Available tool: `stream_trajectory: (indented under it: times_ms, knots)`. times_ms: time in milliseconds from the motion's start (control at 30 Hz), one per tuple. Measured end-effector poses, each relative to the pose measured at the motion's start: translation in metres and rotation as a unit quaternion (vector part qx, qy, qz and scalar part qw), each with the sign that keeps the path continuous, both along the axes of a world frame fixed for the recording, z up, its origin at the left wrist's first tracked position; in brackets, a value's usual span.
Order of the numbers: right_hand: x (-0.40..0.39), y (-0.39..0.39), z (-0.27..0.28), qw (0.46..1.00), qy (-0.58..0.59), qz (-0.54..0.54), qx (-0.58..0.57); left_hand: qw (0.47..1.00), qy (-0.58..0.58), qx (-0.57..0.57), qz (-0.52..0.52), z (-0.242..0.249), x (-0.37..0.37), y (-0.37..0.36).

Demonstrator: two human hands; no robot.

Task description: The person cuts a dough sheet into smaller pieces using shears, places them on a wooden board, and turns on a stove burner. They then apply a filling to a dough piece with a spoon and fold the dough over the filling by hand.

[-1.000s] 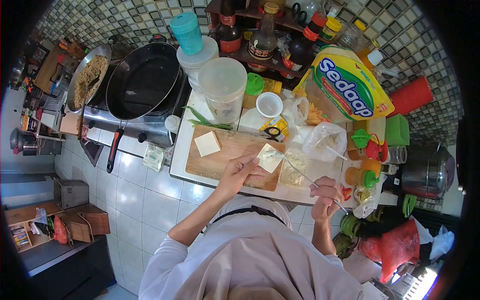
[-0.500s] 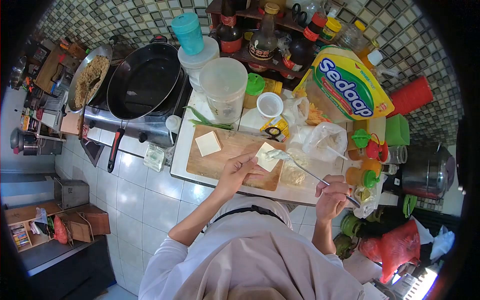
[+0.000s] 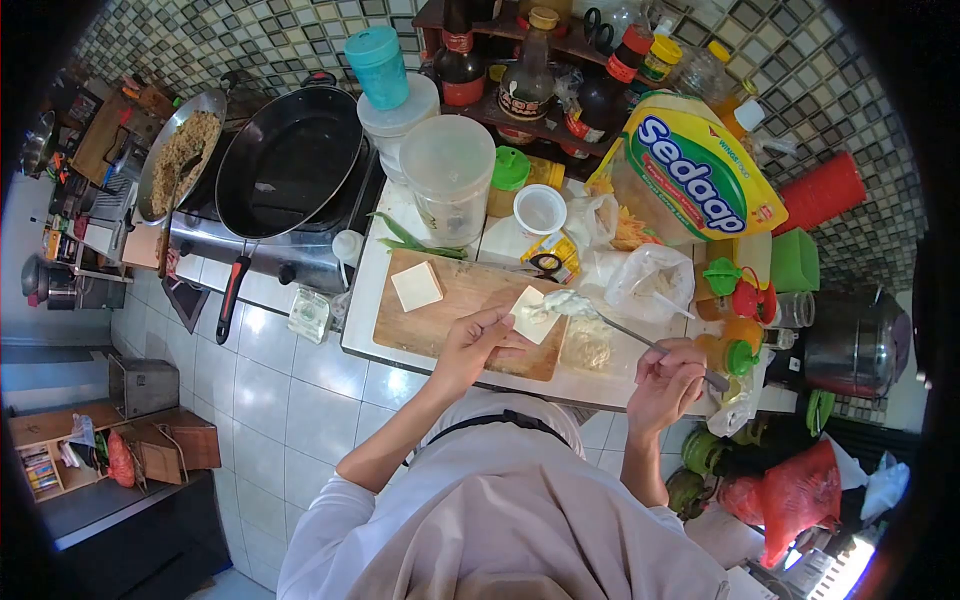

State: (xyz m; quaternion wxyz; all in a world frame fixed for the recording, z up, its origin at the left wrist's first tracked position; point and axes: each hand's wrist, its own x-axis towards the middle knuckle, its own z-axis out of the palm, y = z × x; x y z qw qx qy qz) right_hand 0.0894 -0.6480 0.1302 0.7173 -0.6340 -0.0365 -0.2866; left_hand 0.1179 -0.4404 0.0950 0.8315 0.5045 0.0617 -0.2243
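1. Head view, looking down at my counter: the biggest writing I can read is "Sedaap" in white letters on a blue band across the yellow-green pouch [image 3: 695, 178] at the back right, with a small "Wings" mark beside it.
2. The dark sauce bottles [image 3: 527, 62] on the rack behind carry red and brown labels, but their print is too small for me to read.
3. My left hand [image 3: 474, 345] reaches forward from a bent elbow, palm turned up, fingers curled around a pale square wrapper [image 3: 531, 314] that lies on my fingertips above the right end of the wooden cutting board [image 3: 455, 300].
4. My right hand [image 3: 668, 378] sits lower and to the right, near the counter edge, closed around the handle of a metal spoon [image 3: 640, 340].
5. The spoon slants up and left from my fist; its bowl, loaded with whitish filling [image 3: 571, 302], touches the upper right corner of the wrapper.
6. A second square wrapper [image 3: 416, 286] lies flat on the board, well apart from the one I hold.
7. A clear bag of filling [image 3: 587, 345] rests on the counter just beside the board, below the spoon's shaft.
8. The black pan [image 3: 288, 160] sits on the stove at the left.
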Motion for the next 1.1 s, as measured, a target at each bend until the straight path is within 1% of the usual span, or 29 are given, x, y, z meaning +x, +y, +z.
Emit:
stream_trajectory:
  times_ms: [33,67,100,133,200,233,300,333,400,433,467,500,533,600,633,667,700,733,867,933,967,1000,1067,1100]
  knots:
    - [0.000,0.000,0.000,1.000,0.000,0.000,0.000,1.000,0.004,0.008,-0.019,0.000,0.000,0.002]
    - [0.000,0.001,-0.001,0.999,0.020,-0.003,0.036,0.999,0.007,0.016,-0.038,-0.001,0.001,0.004]
    - [0.000,0.003,-0.001,0.997,0.041,-0.006,0.071,0.999,0.007,0.016,-0.037,0.000,0.001,0.003]
    - [0.001,0.004,0.002,0.997,0.041,-0.005,0.071,1.000,0.006,0.011,-0.024,0.001,0.001,0.002]
    - [0.003,0.007,0.009,0.978,0.104,-0.035,0.179,1.000,0.005,0.006,-0.012,0.002,0.001,0.001]
    - [0.004,0.005,0.009,0.978,0.104,-0.036,0.178,1.000,0.004,0.008,-0.009,0.001,0.001,0.000]
    - [0.006,-0.001,0.007,0.948,0.135,-0.027,0.286,1.000,0.002,0.011,-0.006,-0.001,0.001,0.000]
    - [0.005,-0.005,0.006,0.948,0.135,-0.027,0.286,1.000,0.001,0.008,-0.010,-0.003,0.001,0.000]
    - [0.003,-0.013,0.002,0.929,0.142,0.029,0.340,1.000,0.000,0.005,-0.014,-0.004,0.001,0.000]
    - [0.003,-0.017,0.000,0.929,0.142,0.029,0.340,1.000,0.004,0.012,-0.026,-0.003,0.001,0.002]
    - [0.003,-0.020,-0.002,0.936,0.136,-0.010,0.324,0.999,0.009,0.019,-0.038,-0.003,0.001,0.003]
    - [0.003,-0.024,-0.003,0.941,0.130,-0.047,0.308,0.999,0.009,0.019,-0.037,-0.004,0.001,0.003]
    - [0.003,-0.027,-0.005,0.941,0.130,-0.046,0.307,1.000,0.007,0.010,-0.021,-0.006,0.001,0.003]
    - [0.000,-0.035,-0.009,0.943,0.160,-0.186,0.223,1.000,0.007,0.000,-0.005,-0.007,0.001,0.004]
    - [-0.007,-0.049,-0.024,0.960,0.165,-0.166,0.156,1.000,0.000,0.000,0.006,-0.007,0.001,0.005]
    - [-0.014,-0.056,-0.034,0.959,0.165,-0.168,0.156,1.000,-0.006,-0.001,0.014,-0.007,0.002,0.005]
    - [-0.020,-0.060,-0.042,0.959,0.235,-0.138,0.076,1.000,-0.006,-0.001,0.012,-0.008,0.003,0.005]
    - [-0.025,-0.062,-0.048,0.947,0.303,-0.106,-0.005,1.000,-0.001,0.009,0.016,-0.009,0.004,0.004]
    - [-0.039,-0.069,-0.062,0.939,0.323,-0.121,-0.017,1.000,-0.007,0.027,0.010,-0.012,0.005,0.002]
    - [-0.044,-0.086,-0.068,0.936,0.269,-0.225,0.030,0.999,-0.005,0.029,0.014,-0.013,0.005,0.000]
    - [-0.047,-0.093,-0.071,0.923,0.274,-0.266,0.037,0.999,-0.003,0.030,0.019,-0.013,0.004,-0.001]
    - [-0.047,-0.096,-0.074,0.923,0.274,-0.268,0.037,0.999,-0.003,0.030,0.017,-0.014,0.004,-0.002]
    - [-0.043,-0.098,-0.078,0.946,0.133,-0.294,0.021,1.000,-0.003,0.016,0.008,-0.016,0.004,-0.001]
    - [-0.041,-0.097,-0.077,0.946,0.133,-0.295,0.022,1.000,-0.003,0.016,0.007,-0.015,0.004,-0.001]
